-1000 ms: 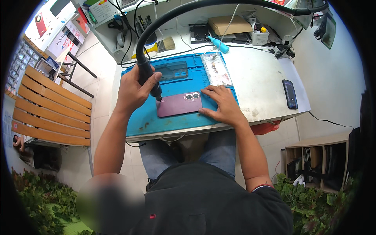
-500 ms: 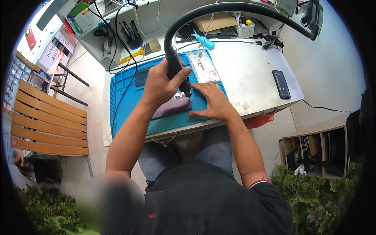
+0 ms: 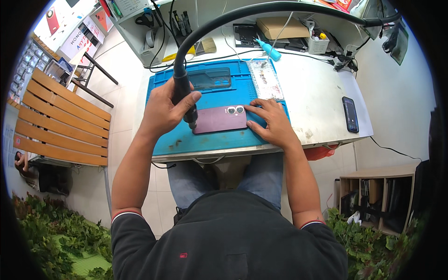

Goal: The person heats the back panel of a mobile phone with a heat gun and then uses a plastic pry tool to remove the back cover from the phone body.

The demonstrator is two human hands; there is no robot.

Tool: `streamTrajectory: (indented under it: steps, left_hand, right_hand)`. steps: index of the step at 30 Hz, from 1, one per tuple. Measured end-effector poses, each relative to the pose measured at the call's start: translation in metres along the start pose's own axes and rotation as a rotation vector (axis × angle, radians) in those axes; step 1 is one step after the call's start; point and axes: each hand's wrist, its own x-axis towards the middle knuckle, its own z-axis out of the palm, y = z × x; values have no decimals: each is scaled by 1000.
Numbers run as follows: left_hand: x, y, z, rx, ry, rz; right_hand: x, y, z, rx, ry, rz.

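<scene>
My left hand [image 3: 171, 107] is closed round the black handle [image 3: 182, 86] on a long curved hose, its metal tip at the left end of a purple phone [image 3: 216, 120]. The phone lies camera-side up on a blue mat [image 3: 175, 144]. My right hand [image 3: 270, 122] has curved fingers spread apart, thumb and forefinger resting at the phone's right corners. Behind the phone are a translucent case [image 3: 210, 78] and, farther right, a pale, speckled flat pad [image 3: 265, 81].
A dark phone [image 3: 350, 115] lies on the white bench's right. Behind stand a cyan bottle [image 3: 269, 49], tool cups, cables, a cardboard box [image 3: 283, 28] and white basket [image 3: 318, 44]. A slatted wooden bench [image 3: 60, 126] is left, a shelf unit [image 3: 375, 196] lower right.
Half a second ago the tool tip was over the phone's camera end; it has moved left to the opposite end, about where it was a second ago. The view has shifted.
</scene>
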Motion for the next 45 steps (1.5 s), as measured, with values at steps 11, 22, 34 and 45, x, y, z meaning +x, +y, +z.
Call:
streamTrajectory:
  steps: [11,22,34,45]
  left_hand:
    - [58,-6,69,-168,132,88]
    - [46,23,93,-249,-9,111]
    - [6,-12,-1,-30,66,29]
    - [62,-6,74,-186,145,133]
  right_hand:
    - [1,11,8,344,239,153]
    - [0,9,5,244,226,74]
    - [-1,11,8,288,229,114]
    - [-1,13,10,419,357,224]
